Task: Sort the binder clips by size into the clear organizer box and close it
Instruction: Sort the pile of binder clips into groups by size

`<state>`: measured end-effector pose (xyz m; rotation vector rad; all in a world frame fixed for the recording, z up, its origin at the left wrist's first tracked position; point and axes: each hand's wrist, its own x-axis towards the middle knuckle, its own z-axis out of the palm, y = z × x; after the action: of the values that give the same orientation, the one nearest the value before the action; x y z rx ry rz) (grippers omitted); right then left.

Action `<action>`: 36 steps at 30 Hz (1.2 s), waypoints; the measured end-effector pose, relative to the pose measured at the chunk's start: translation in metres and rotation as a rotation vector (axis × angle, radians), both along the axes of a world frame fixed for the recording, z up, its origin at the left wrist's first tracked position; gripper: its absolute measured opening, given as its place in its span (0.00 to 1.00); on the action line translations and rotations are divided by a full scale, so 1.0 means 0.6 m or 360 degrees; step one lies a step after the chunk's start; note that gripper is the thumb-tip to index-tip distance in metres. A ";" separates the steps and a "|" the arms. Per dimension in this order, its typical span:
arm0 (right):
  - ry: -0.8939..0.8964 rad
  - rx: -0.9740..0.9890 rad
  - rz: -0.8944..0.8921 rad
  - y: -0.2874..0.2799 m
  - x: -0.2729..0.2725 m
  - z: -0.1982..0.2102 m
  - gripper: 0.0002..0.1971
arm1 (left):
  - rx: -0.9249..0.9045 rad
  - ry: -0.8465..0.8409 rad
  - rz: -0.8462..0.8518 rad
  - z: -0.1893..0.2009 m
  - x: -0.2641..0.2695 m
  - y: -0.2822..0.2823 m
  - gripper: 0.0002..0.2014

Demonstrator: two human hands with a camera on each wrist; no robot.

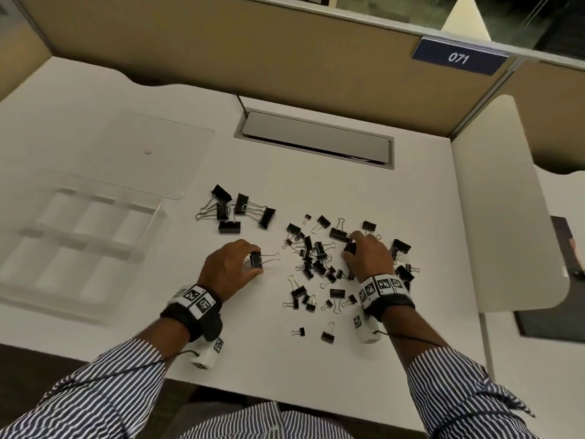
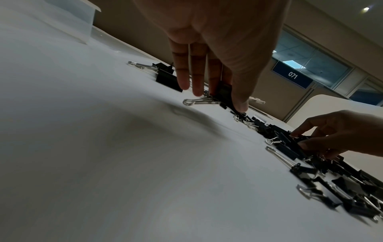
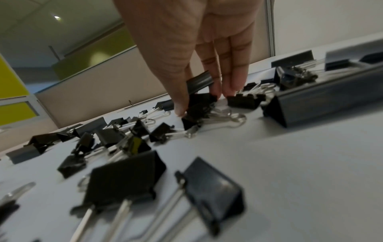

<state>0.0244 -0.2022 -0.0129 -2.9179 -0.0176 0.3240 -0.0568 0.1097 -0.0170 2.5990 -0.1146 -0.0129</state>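
Note:
Black binder clips of mixed sizes lie scattered on the white desk (image 1: 316, 185). Several large clips (image 1: 235, 210) sit grouped left of centre, and a mixed pile (image 1: 316, 258) lies at the middle right. My left hand (image 1: 250, 264) pinches a large clip (image 1: 255, 260) between thumb and fingers, its wire handles pointing right; the same large clip (image 2: 225, 96) shows on the desk in the left wrist view. My right hand (image 1: 349, 247) pinches a medium clip (image 1: 349, 247) in the pile, which shows as a black clip (image 3: 199, 81) between thumb and fingers. The clear organizer box (image 1: 79, 245) stands open at the left.
The box's clear lid (image 1: 152, 153) lies flat behind it. A grey cable hatch (image 1: 316, 137) is set into the desk at the back. Tan partition walls close the back and right. A white side panel (image 1: 506, 217) stands at the right.

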 end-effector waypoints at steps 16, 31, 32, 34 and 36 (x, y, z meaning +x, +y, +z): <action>-0.0284 0.0684 -0.0249 0.022 -0.016 0.050 0.14 | 0.0042 0.0055 0.0136 -0.006 -0.012 0.015 0.22; 0.0211 0.0452 0.0659 0.285 -0.105 0.009 0.17 | 0.0275 0.0140 0.0487 -0.008 -0.045 0.060 0.24; 0.0214 0.0465 0.0662 0.293 -0.106 0.005 0.18 | 0.0267 0.0136 0.0481 -0.010 -0.047 0.063 0.24; 0.0226 0.0478 0.0678 0.306 -0.106 0.001 0.19 | 0.0262 0.0132 0.0464 -0.012 -0.053 0.066 0.24; 0.0255 0.0478 0.0711 0.316 -0.101 0.001 0.22 | 0.0264 0.0101 0.0451 -0.011 -0.058 0.068 0.23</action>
<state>-0.0360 -0.0129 -0.0124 -2.5554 -0.6409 0.5679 -0.0915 0.1506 -0.0236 2.7529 0.2899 -0.0031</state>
